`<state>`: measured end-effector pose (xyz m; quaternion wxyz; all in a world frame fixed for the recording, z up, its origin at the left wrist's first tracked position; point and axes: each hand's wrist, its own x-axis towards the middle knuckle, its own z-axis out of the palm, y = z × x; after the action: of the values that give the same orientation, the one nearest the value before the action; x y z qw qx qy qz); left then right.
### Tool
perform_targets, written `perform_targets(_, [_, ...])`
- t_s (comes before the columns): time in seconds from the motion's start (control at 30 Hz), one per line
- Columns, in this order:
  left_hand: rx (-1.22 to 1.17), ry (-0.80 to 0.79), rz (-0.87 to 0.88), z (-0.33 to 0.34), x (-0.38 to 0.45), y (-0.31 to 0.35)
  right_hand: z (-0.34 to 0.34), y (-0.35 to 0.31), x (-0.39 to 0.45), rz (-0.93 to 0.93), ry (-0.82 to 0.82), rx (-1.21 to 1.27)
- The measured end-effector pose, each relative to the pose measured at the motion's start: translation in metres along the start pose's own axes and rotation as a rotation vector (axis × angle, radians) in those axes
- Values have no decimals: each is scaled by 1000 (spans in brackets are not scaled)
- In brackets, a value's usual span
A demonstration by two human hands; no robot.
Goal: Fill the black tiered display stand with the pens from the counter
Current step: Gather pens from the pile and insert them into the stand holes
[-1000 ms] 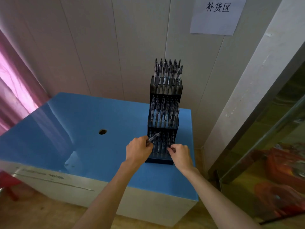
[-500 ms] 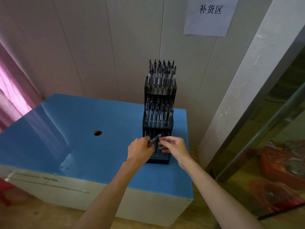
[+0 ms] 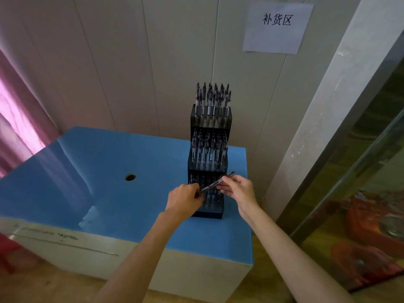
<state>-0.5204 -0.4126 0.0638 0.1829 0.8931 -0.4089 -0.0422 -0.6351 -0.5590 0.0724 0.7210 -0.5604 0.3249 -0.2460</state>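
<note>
White wall panels and a paper sign (image 3: 277, 28) at the upper right of the frame back a blue counter (image 3: 105, 171), where a black stand (image 3: 208, 162) rises in three tiers just right of centre. You hold one pen (image 3: 216, 182) slanted across the front of the bottom tier: your left hand (image 3: 185, 199) is clenched around its lower end, your right hand (image 3: 238, 190) pinches its upper part between fingertips. The pen spans the gap between both hands, just in front of the lowest row, its tip end low and left, its other end high and right, near the shelf of the middle tier.

Top and middle tiers look full; the bottom tier holds pens too, though your hands hide much of it, so how many slots remain cannot be told. No loose pens show on the counter.

Risks, as judged from here: the pen is tilted, and pushed down that way it could catch on neighbouring pens or miss its slot. A handover between hands could let it slip and roll off the counter's near edge. The stand is tall and narrow, close to the right edge; a hard shove on the low tier could tip or slide it.
</note>
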Motion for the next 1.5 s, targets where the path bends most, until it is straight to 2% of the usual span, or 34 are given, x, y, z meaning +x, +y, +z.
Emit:
perform_targets(0.1, [48, 36, 48, -1, -1, -8, -10, -5, 5, -44, 118, -20])
perform_targets(0.2, [49, 84, 57, -2, -2, -13, -18, -3, 10, -177, 187, -179])
perform_targets(0.37, [29, 174, 57, -3, -4, -18, -22, 8, 13, -404, 138, -612])
perform_targets(0.47, [35, 213, 53, -5, -6, -19, -20, 17, 12, -452, 96, -741])
perform_targets(0.83, [8, 223, 25, -9, -5, -21, -18, 37, 20, -449, 53, -923])
perform_targets(1.07, [2, 227, 18, -11, -3, -15, -20, 53, 24, -371, -25, -1095])
perform_targets(1.5, [19, 211, 9, -12, 0, -10, -25, 49, 20, -328, -86, -1184])
